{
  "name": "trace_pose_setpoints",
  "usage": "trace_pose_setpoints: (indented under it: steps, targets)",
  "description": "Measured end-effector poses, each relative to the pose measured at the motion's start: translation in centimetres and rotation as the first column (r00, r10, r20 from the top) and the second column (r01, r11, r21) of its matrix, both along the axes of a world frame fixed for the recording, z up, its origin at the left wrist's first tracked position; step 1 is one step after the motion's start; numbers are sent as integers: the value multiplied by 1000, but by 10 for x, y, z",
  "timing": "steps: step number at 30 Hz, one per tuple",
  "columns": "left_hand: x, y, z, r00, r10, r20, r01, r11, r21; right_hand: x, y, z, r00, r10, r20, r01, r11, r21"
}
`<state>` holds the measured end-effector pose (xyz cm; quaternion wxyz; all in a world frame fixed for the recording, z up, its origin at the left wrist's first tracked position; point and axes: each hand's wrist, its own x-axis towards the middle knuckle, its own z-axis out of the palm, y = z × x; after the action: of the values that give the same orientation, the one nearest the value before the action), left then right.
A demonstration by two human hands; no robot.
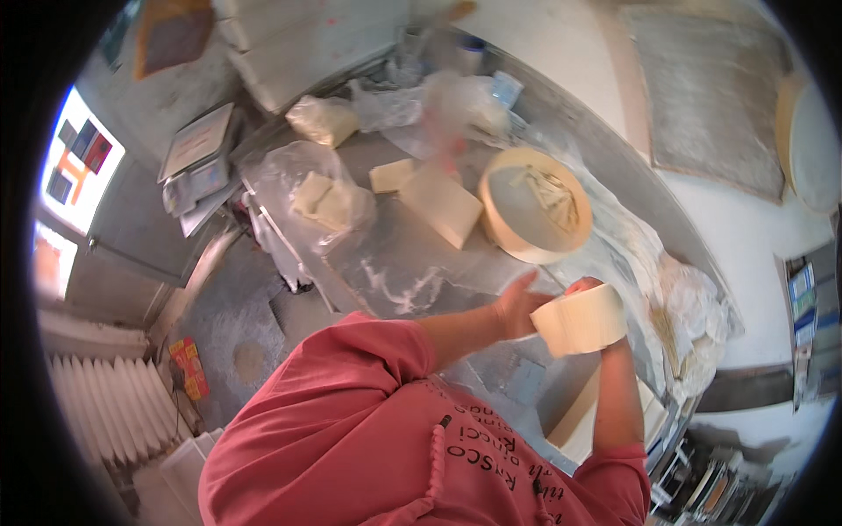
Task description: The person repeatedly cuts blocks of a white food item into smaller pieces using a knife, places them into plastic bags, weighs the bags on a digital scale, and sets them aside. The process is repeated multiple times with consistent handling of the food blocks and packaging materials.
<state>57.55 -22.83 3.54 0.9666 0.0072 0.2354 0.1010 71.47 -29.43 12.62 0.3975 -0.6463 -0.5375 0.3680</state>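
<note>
My right hand (585,285) holds a thick stack of thin cream-coloured sheets (582,322), apparently dough wrappers, above the near right part of the table. Its fingers show over the far edge, and the stack covers most of the palm. Beside the stack's left end, my left hand (521,306) has its fingers apart and holds nothing; I cannot tell whether it touches the sheets. Farther back on the grey tabletop (368,246) lie a large cream block (442,205) and a smaller one (391,176). A round wooden-rimmed sieve (503,240) with a crumpled cloth (552,197) in it stands at their right.
An open plastic bag (358,210) holds cream blocks (322,200) on the left. Below my right forearm is a box (572,427) with pale contents. Plastic sheeting (618,230) runs along the wall side. A scale (197,148) stands beyond the table's left edge. A blurred shape (447,105) crosses the back.
</note>
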Motion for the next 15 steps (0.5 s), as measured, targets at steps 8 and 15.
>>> trace_pose_setpoints:
  steps: [8,15]
  targets:
    - [-106,48,-9,819,-50,572,129,987,-99,-159,57,79,394,297,870,-580,815,-16]
    - [-305,169,41,787,-96,610,-19,984,179,-273,161,68,231,12,973,-960,163,226]
